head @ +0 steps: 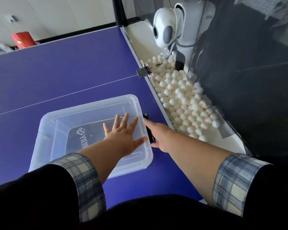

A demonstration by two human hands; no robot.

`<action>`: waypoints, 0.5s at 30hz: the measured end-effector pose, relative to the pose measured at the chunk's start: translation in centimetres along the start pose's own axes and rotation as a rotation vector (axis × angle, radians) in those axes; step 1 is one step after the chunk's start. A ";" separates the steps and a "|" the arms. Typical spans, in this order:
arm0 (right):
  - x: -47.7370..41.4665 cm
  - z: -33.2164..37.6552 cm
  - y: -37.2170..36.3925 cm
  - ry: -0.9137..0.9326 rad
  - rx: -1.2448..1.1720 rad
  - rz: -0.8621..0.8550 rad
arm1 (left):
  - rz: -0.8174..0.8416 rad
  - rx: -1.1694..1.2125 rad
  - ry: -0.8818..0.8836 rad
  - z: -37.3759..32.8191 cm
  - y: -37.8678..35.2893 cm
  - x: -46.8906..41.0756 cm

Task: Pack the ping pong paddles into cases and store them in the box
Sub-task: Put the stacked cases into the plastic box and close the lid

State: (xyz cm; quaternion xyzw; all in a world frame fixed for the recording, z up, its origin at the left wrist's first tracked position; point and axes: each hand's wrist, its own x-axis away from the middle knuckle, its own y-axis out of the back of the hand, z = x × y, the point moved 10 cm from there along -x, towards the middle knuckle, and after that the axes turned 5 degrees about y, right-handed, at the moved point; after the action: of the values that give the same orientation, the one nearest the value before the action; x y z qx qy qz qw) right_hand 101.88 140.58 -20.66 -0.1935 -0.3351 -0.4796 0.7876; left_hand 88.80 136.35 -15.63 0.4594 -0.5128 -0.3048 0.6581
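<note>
The left hand (121, 131) is flat and wide open, with its fingers (125, 119) spread out over the clear plastic box (60, 123). It holds nothing. The right hand (160, 136) reaches just past the right wall of the box, with its pointing finger straight. It touches a black thing (150, 135) squeezed between the box and the hand, but I cannot tell if the hand is gripping it. Most of that black thing is hidden, so I cannot tell what it is.

The clear plastic box sits on the blue bench (65, 67). A flat black case with white letters (88, 135) lies on the bottom of the box, under the left hand. Right of the bench edge, lots of white ping pong balls (181, 97) fill a white tray (226, 146). A white ball machine with a round head (165, 30) stands at the far end of the tray.
</note>
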 end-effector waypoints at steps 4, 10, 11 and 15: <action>0.2 1.0 -0.8 0.046 0.203 -0.053 | -0.006 0.062 -0.014 0.3 -0.8 -0.4; 1.7 4.5 -0.3 0.215 0.488 -0.262 | -0.024 0.105 -0.022 0.5 -0.7 -0.2; 2.0 5.0 -0.5 0.272 0.521 -0.284 | -0.025 0.101 -0.024 0.5 -0.6 -0.2; 2.3 5.1 -1.9 0.391 0.682 -0.295 | -0.034 0.083 -0.028 0.4 -0.6 0.0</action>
State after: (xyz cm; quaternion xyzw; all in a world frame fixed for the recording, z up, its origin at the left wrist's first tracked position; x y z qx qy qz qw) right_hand 99.17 141.43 -15.44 0.2230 -0.3427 -0.4765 0.7783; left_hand 88.47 136.03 -16.17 0.4909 -0.5263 -0.3008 0.6258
